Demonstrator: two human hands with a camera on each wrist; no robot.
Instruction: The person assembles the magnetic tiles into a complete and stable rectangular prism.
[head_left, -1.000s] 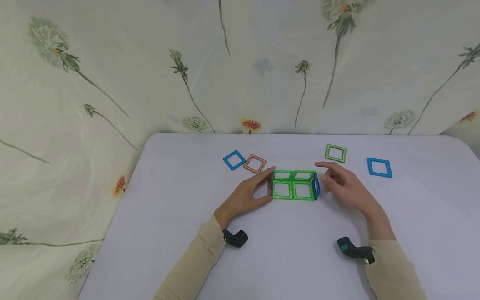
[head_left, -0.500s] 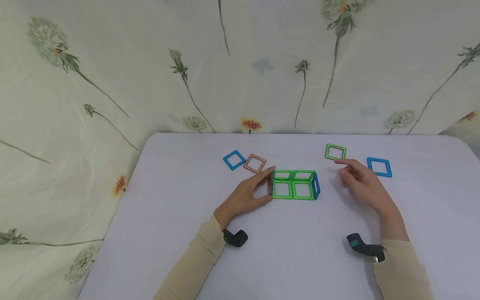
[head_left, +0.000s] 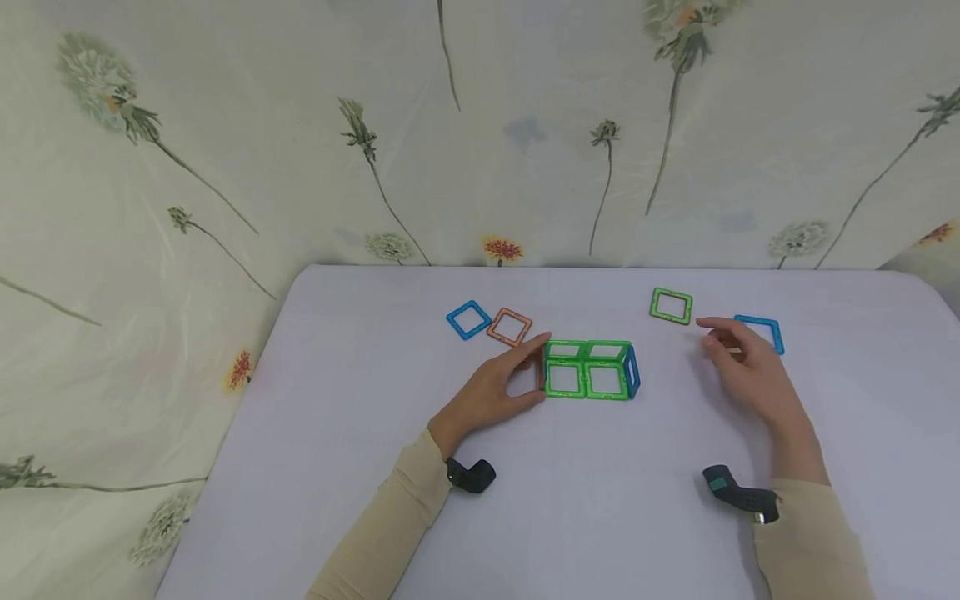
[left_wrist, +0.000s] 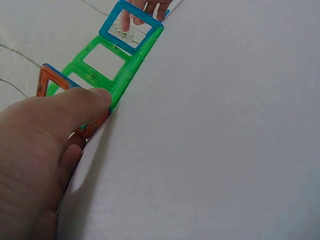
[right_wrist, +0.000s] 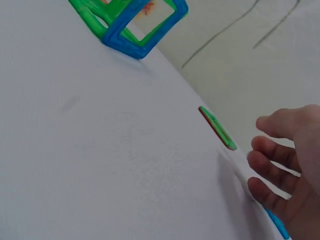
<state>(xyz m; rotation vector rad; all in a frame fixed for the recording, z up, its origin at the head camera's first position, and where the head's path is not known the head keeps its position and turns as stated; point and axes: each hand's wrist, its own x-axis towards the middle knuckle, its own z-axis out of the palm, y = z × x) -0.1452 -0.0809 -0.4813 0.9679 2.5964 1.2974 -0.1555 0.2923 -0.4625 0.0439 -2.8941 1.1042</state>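
- Hollow block of green, blue and orange square plastic frames (head_left: 585, 379): stands on the white worktop (head_left: 337, 417), about midway between the two far corners and a little in from the far edge.
- Step in hand, as judged: steadying the part-built block with one hand while the other is free among loose pieces.
- Next move, as judged: calls for the right hand to pick a loose frame and pinch it by its rim, with the left grip holding the block square.
- Orientation: long axis runs left to right, roughly parallel to the far edge. The blue end frame (right_wrist: 124, 46) faces the right edge; the orange end frame (left_wrist: 42, 82) faces the left.
- Left hand (head_left: 489, 390): thumb and forefinger spread across the block's left end, gripping it from near and far sides.
- Right hand (head_left: 752, 379): forefinger extended, other fingers loosely bent; holds nothing. Raised above the worktop, near the loose green square frame (head_left: 671, 319) and partly hiding the loose blue square frame (head_left: 777, 337).
- Toward the far left corner: a second loose blue frame (head_left: 456, 328) and a loose orange frame (head_left: 496, 322), corners touching or nearly so.
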